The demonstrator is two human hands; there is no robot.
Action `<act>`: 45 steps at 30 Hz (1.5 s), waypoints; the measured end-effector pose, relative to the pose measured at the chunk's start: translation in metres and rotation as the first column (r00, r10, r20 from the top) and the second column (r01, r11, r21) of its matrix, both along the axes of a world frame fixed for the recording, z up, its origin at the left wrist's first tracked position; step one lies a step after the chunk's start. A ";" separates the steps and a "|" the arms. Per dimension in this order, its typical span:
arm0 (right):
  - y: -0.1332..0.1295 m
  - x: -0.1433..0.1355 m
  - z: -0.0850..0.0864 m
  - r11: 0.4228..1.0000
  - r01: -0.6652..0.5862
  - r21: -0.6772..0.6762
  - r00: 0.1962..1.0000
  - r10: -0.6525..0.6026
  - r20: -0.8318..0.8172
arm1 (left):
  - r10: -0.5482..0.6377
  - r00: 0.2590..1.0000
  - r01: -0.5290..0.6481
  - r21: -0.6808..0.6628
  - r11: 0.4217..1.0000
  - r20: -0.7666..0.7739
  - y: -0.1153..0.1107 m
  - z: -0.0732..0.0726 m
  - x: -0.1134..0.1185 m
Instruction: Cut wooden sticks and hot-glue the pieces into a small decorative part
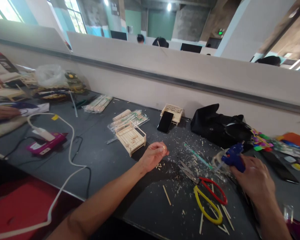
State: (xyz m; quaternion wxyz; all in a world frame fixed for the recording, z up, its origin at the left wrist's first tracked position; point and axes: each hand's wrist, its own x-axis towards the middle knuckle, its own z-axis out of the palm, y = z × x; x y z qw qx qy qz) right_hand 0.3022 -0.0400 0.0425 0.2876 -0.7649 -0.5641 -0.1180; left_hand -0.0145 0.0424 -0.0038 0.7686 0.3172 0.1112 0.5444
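Observation:
My left hand (154, 156) is closed in a pinch on a tiny pale wooden piece above the dark table, just right of a small bed-like frame of thin sticks (131, 138). Small cut bits lie on that frame. My right hand (255, 176) is wrapped round a blue glue gun (233, 157), held over a clear round container (218, 160). Scissors with one red and one yellow handle (196, 180) lie open between my hands, among scattered shavings. Beside them are a green and clear strip (198, 156) and several thin sticks (227, 216).
A black phone (165, 122) leans on a small stick-built chair (176, 111). Behind are packs of sticks (130, 119) and a black bag (215, 125). A magenta power strip (46, 145) with a white cable sits left, near another person's hand (5, 112).

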 end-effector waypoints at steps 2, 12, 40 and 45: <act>-0.006 -0.019 0.005 0.991 0.063 0.114 0.986 -0.044 -0.161 | -0.008 1.000 0.008 -0.012 1.000 0.013 -0.001 -0.002 0.001; -0.034 -0.128 -0.027 0.719 -0.643 0.265 0.322 0.567 -0.758 | -0.005 1.000 0.005 -0.030 1.000 0.009 -0.005 -0.006 0.006; -0.033 -0.146 -0.024 0.718 -0.667 0.200 0.331 0.526 -0.783 | -0.073 0.996 0.072 -0.018 0.997 -0.060 -0.011 -0.012 0.009; -0.034 -0.139 -0.030 0.708 -0.689 0.153 0.332 0.497 -0.802 | -0.072 0.995 0.071 -0.022 0.997 -0.068 -0.011 -0.011 0.008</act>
